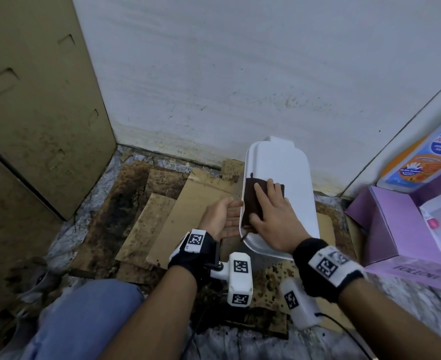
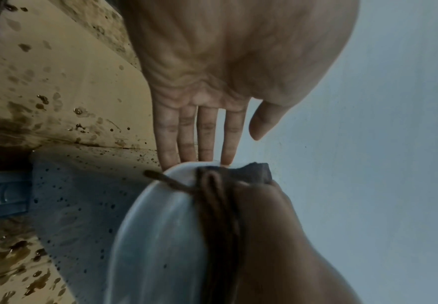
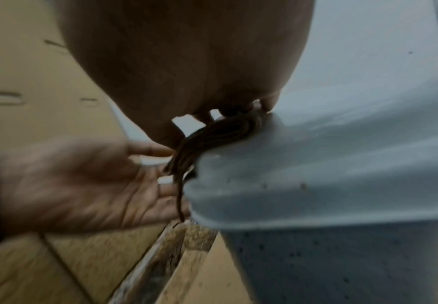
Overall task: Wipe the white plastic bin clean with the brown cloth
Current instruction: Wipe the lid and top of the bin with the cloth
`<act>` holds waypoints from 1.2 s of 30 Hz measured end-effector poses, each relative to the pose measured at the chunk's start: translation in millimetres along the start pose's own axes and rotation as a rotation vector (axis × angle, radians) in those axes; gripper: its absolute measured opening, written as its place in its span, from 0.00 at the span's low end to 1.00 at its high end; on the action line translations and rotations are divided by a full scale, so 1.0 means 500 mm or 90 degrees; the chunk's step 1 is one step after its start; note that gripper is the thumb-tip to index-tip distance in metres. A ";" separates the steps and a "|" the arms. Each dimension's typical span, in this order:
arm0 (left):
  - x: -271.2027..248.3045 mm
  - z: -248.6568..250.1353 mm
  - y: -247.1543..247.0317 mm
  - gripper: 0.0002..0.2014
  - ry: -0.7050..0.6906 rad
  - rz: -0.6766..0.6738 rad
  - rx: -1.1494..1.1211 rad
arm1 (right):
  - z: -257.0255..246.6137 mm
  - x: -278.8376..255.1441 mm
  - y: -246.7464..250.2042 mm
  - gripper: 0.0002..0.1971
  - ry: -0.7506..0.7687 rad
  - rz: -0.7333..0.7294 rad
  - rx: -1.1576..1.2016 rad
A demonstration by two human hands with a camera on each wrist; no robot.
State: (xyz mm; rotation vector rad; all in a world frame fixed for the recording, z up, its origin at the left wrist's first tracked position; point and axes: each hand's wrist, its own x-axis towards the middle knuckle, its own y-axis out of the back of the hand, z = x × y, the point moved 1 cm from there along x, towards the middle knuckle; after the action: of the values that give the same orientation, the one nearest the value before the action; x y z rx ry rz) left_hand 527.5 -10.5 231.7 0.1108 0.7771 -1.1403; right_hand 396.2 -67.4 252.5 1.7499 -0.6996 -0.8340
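Note:
The white plastic bin (image 1: 286,165) stands on the floor against the wall, its flat lid facing up. A folded brown cloth (image 1: 250,201) lies on the lid's left half and hangs over the left edge. My right hand (image 1: 268,211) presses flat on the cloth with straight, spread fingers. My left hand (image 1: 227,219) is open, palm up, its fingertips touching the bin's left rim beside the cloth. In the left wrist view, the straight fingers (image 2: 186,139) meet the bin's rim (image 2: 176,170). The right wrist view shows the cloth (image 3: 212,135) draped over the bin's edge (image 3: 264,164).
Stained cardboard sheets (image 1: 177,203) cover the wet, dirty floor left of the bin. A tall cardboard panel (image 1: 32,100) stands at the left and a white wall (image 1: 240,74) behind. Purple boxes (image 1: 395,224) and a printed package (image 1: 421,162) sit at the right. My knee in blue jeans (image 1: 84,320) is at bottom left.

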 end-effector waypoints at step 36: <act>0.033 -0.008 -0.004 0.20 -0.002 0.046 -0.054 | -0.059 0.046 0.008 0.33 -0.032 0.008 -0.172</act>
State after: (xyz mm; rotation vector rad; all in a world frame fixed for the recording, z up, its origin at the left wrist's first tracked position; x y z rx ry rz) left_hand 527.0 -22.5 219.4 0.0656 0.8107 -1.0381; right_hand 433.2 -70.4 258.5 1.4865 -0.5998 -0.9211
